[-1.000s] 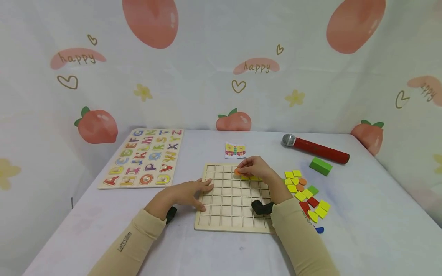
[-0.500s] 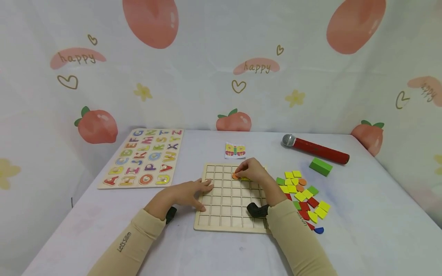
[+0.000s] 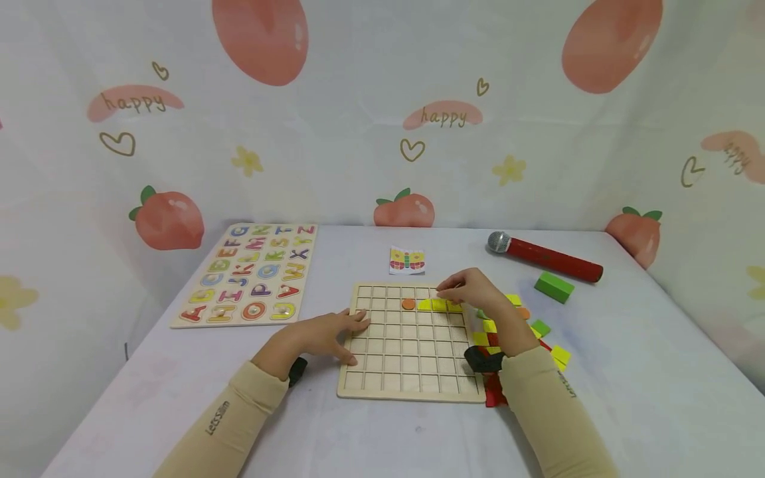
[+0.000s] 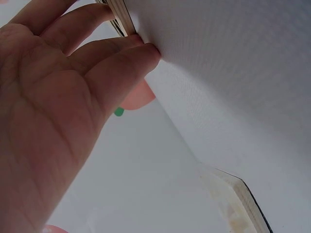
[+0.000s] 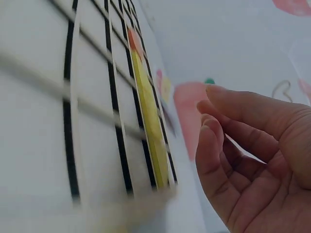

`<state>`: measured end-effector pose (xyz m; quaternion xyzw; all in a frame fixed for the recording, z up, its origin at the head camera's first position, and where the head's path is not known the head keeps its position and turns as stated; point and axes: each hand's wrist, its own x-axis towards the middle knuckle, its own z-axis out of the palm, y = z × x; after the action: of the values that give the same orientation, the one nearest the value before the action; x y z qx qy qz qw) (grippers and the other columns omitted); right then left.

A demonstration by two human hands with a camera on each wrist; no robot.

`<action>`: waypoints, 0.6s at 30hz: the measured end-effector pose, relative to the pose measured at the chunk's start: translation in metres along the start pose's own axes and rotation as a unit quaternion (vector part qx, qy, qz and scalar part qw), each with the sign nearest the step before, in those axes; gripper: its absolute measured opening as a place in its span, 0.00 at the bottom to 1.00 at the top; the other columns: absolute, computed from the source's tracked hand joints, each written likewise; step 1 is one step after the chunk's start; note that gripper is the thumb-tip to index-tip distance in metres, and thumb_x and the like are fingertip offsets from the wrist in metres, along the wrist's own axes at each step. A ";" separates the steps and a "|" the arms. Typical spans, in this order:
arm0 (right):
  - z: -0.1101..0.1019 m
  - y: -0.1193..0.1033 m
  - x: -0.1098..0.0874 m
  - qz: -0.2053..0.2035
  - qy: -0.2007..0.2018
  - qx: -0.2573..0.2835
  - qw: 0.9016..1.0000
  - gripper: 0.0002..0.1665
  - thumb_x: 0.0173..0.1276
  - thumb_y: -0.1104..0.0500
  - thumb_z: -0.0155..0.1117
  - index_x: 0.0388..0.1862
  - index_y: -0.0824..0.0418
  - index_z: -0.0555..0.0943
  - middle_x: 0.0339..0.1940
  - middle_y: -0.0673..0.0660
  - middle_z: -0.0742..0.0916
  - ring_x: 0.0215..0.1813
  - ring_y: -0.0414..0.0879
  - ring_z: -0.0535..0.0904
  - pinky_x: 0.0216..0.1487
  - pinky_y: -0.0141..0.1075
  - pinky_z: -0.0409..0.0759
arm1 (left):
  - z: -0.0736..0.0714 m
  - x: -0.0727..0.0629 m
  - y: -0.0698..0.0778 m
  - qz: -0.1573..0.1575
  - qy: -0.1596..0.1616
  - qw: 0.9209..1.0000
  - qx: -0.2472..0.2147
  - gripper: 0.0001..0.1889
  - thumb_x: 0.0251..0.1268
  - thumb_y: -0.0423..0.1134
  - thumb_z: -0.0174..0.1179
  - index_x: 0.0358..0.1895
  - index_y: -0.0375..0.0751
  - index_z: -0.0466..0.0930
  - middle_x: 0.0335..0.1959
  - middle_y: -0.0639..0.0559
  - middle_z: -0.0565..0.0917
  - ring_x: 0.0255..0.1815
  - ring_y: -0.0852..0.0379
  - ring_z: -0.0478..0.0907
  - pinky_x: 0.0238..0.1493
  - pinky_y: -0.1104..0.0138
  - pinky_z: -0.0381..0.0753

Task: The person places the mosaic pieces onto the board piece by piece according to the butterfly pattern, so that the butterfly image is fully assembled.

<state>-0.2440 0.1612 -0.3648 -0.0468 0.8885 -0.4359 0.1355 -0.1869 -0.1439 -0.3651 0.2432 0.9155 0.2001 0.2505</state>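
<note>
A wooden grid board (image 3: 382,348) lies in front of the person. In one row near its far side sit an orange disc (image 3: 408,304) and, to the disc's right, several yellow pieces (image 3: 439,305). The left hand (image 3: 323,335) rests at the board's left edge; in the left wrist view, fingertips (image 4: 146,51) touch that edge. Over the far right part of the board hovers the right hand (image 3: 478,292), its fingers loosely bent. Nothing shows between the thumb and fingers of the right hand (image 5: 257,150) in the right wrist view.
Loose coloured pieces (image 3: 560,357) lie right of the board, partly hidden by the right forearm. A green block (image 3: 554,287) and a red microphone (image 3: 546,257) lie beyond. Behind the board is a butterfly picture card (image 3: 407,260); an alphabet puzzle board (image 3: 245,275) lies left.
The right hand has let go of the orange disc, which now lies in the grid, and has moved right and up from it. The left hand has stayed in place.
</note>
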 end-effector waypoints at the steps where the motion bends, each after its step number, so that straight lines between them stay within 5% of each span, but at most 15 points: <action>1: -0.006 0.005 -0.002 0.009 0.003 -0.005 1.000 0.16 0.64 0.55 0.63 0.47 0.64 0.83 0.40 0.58 0.85 0.35 0.45 0.78 0.40 0.33 0.79 | 0.000 0.000 0.000 -0.001 0.000 1.000 -0.001 0.40 0.52 0.45 0.67 0.70 0.49 0.60 0.75 0.56 0.51 0.77 0.47 0.40 0.73 0.49 0.48; 11: -0.051 0.045 -0.029 0.045 0.038 -0.013 0.998 0.22 0.67 0.54 0.60 0.54 0.68 0.77 0.51 0.65 0.82 0.42 0.46 0.80 0.50 0.39 0.80 | 0.000 0.000 0.001 -0.003 0.001 1.000 -0.004 0.40 0.52 0.45 0.68 0.70 0.49 0.61 0.75 0.56 0.52 0.77 0.47 0.40 0.73 0.48 0.48; 18: -0.065 0.064 -0.042 0.087 0.062 -0.010 0.994 0.24 0.66 0.53 0.60 0.55 0.68 0.75 0.50 0.64 0.81 0.39 0.46 0.78 0.46 0.36 0.76 | 0.000 -0.001 0.002 -0.002 0.004 1.000 0.000 0.40 0.52 0.46 0.68 0.70 0.49 0.61 0.75 0.56 0.52 0.77 0.47 0.40 0.73 0.48 0.47</action>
<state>-0.2202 0.2587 -0.3690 0.0561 0.9001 -0.4160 0.1170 -0.1855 -0.1430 -0.3644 0.2401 0.9171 0.2008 0.2469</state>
